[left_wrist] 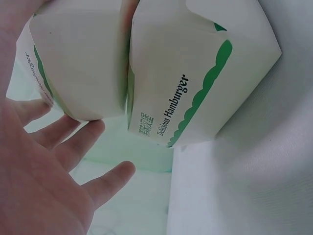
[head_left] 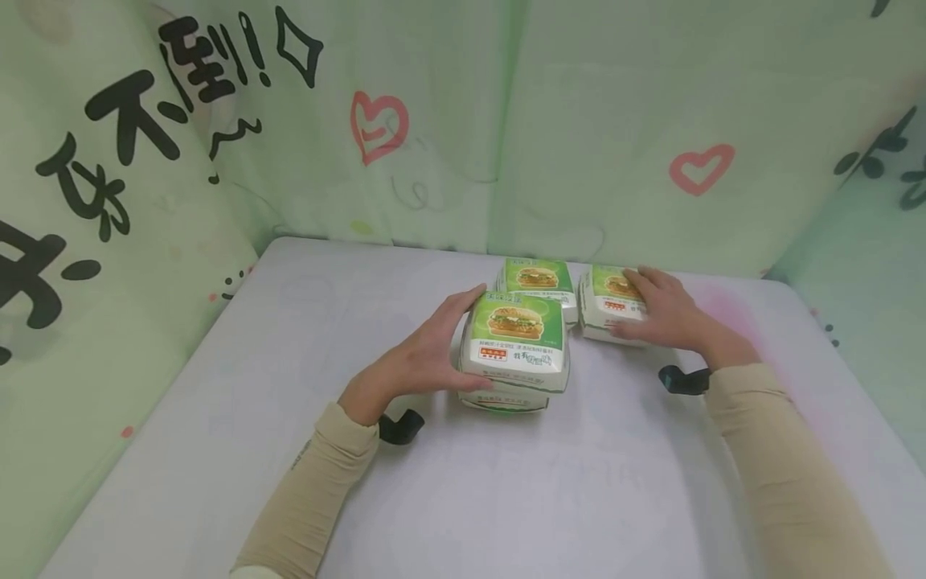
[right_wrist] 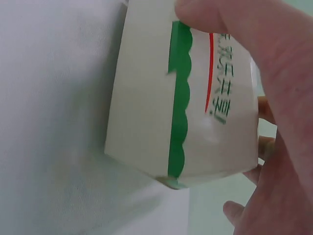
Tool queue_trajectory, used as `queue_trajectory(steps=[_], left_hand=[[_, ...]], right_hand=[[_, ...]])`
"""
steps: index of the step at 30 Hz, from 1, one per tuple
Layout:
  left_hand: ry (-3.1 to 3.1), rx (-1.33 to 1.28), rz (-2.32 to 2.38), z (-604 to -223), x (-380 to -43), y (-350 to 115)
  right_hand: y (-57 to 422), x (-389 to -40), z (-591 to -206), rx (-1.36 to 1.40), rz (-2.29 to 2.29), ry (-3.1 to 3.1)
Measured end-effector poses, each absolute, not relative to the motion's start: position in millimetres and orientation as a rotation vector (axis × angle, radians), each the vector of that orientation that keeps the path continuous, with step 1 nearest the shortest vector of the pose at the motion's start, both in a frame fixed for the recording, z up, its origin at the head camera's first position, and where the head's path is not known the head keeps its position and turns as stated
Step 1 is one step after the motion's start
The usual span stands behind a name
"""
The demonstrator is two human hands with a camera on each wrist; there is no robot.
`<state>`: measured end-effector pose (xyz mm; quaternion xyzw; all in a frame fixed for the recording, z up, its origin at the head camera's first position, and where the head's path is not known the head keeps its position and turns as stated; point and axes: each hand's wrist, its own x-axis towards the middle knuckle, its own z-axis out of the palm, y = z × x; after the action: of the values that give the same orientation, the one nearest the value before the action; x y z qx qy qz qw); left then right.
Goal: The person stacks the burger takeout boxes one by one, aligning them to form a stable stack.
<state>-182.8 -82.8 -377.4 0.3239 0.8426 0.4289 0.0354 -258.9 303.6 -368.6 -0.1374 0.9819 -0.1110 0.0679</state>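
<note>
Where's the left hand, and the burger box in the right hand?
Left hand [head_left: 425, 354], head view: back of the hand.
Burger box [head_left: 606, 305] in the right hand [head_left: 670, 318], head view: printed top.

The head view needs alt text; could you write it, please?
A person's left grip holds a burger box above a second box, while the right grip holds a third box. A fourth box sits behind the first two on a white table before a green curtain.

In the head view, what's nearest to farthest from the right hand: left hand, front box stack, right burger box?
1. Right burger box, gripped by the right hand.
2. Front box stack, to the left.
3. Left hand, at the stack's left side.
</note>
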Motion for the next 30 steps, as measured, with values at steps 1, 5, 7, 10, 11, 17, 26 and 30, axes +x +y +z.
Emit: queue_trajectory(steps=[1, 5, 7, 10, 11, 17, 26, 30], left_hand=[[2.590, 0.998, 1.315, -377, -183, -83], [2.596, 1.006, 1.303, -378, -183, -84], [2.594, 1.007, 1.301, -378, -183, -84], [2.590, 1.004, 1.304, -378, -183, -84], [2.589, 1.003, 1.305, -378, -183, -84], [2.596, 1.014, 1.291, -376, -183, -84], [2.605, 1.004, 1.292, -374, -183, -84], [2.602, 0.993, 1.290, -374, -181, -84]], right_hand=[[304, -258, -369, -0.413, -0.330, 2.956], [307, -255, -370, -0.393, -0.364, 2.942], [307, -253, -371, -0.383, -0.397, 2.940], [307, -250, -371, -0.380, -0.434, 2.943], [307, -249, -371, -0.380, -0.442, 2.946], [307, -242, -369, -0.363, -0.520, 2.952], [310, -237, -371, -0.345, -0.597, 2.972], [312, -236, -370, -0.348, -0.610, 2.984]])
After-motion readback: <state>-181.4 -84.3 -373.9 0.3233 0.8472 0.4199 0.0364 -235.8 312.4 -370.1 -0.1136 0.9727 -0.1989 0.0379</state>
